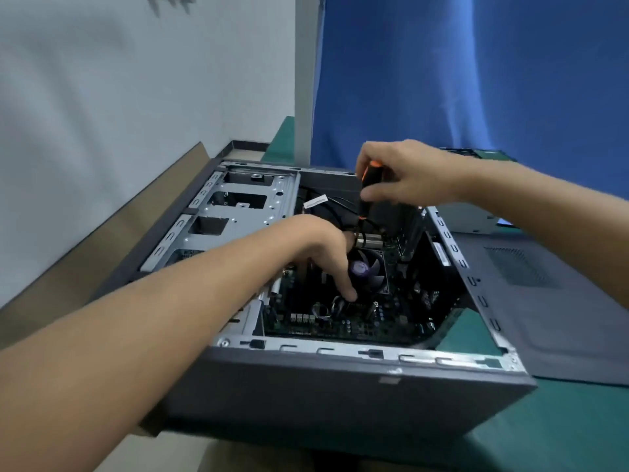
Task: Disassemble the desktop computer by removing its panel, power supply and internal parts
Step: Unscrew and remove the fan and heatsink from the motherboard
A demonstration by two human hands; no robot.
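The open computer case (340,396) lies below both hands. The left hand (326,253) rests loosely spread fingers on its cooler fan (369,270). At 1 o'clock from it, the right hand (408,175) grips an upright screwdriver (366,195). The side panel (544,301) lies at the case's 3 o'clock.

PLACE: looking like an electronics repair bench | BENCH: green mat (561,420) covering the table | WORK: opened computer case (340,396) lying on it, motherboard (391,321) showing, side panel (544,318) lying just beside | TOOL: orange-and-black screwdriver (366,202) standing over the board | SURROUNDS: blue cloth (476,80) hanging behind, cardboard (102,260) sitting along a plain white wall (136,97)
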